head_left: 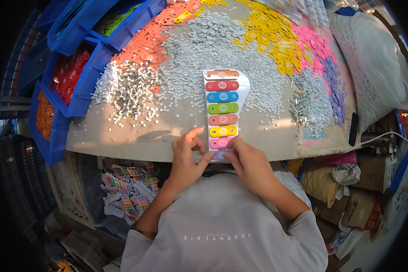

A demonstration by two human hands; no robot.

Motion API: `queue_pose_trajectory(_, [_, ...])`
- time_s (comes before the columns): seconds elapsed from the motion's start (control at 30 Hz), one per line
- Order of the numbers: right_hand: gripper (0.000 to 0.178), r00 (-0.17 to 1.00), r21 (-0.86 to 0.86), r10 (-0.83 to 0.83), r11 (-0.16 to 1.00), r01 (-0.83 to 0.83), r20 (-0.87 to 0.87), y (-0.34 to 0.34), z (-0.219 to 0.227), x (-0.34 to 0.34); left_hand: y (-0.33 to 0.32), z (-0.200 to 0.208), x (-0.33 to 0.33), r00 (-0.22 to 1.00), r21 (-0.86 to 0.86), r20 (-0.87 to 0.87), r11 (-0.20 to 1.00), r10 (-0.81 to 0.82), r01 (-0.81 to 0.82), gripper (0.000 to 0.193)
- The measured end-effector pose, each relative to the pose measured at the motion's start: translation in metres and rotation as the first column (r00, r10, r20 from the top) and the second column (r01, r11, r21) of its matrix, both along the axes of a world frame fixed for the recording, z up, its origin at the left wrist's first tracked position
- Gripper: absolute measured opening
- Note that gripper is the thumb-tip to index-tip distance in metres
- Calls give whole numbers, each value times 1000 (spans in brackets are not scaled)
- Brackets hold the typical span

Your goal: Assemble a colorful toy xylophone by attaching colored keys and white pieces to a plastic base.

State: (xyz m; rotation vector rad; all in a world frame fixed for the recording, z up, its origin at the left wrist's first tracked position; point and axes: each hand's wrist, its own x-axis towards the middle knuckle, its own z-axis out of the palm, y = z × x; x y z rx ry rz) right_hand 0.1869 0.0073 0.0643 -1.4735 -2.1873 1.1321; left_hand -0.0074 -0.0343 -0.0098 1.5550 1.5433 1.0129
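Card [244,88]: on the bench [167,152], upright before the person, its lower end at the near edge between both hands; a pale tongue shows on its right.
Card strips [222,108]: a ladder of eight, from the top orange, red, blue, green, salmon, yellow, pink and, lowest, purple, partly covered by fingers.
Left hand [187,156]: half open, fingers loosely curled, a gap between index and thumb; the thumb tip meets the card's lower left edge by the purple strip.
Right hand [248,164]: bent in at the lower right corner, thumb over the purple strip, fingertips by the pink; whether it grips or only presses, I cannot tell from here.
Caps [217,50]: small, pale, spread thickly beyond and around the card.
Pins [136,90]: a shiny heap to the left, white studs [107,84] beside it.
Loose strips: salmon [145,45] far left, then yellow [276,38], pink [310,41] and purple [334,88] toward the right.
Bins [50,144]: blue, along the left, holding strips by colour.
Sack [349,68]: speckled, at the right edge, against clear plastic [381,63].
Below: more striped cards [129,190], piled at left.
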Motion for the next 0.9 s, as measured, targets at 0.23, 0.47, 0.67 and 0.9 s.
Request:
queue_pose_trajectory(0.23, [27,987,-143,-127,983,112,-98,6,-29,23,3,3,1,999,20,39,999,-33,32,60])
queue_pose_trajectory(0.47, [21,817,-378,-398,894,242,-417,1,-60,51,-25,37,-43,990,-181,-16,974,-138,133,20])
queue_pose_trajectory(0.67, [21,801,-330,-418,898,291,-429,5,-59,37,-72,15,-77,818,-591,-210,736,-536,330,28])
queue_pose_trajectory(0.9, [21,822,-335,-427,890,309,-377,5,-62,40,-68,12,-85,864,-519,58,724,-500,454,22])
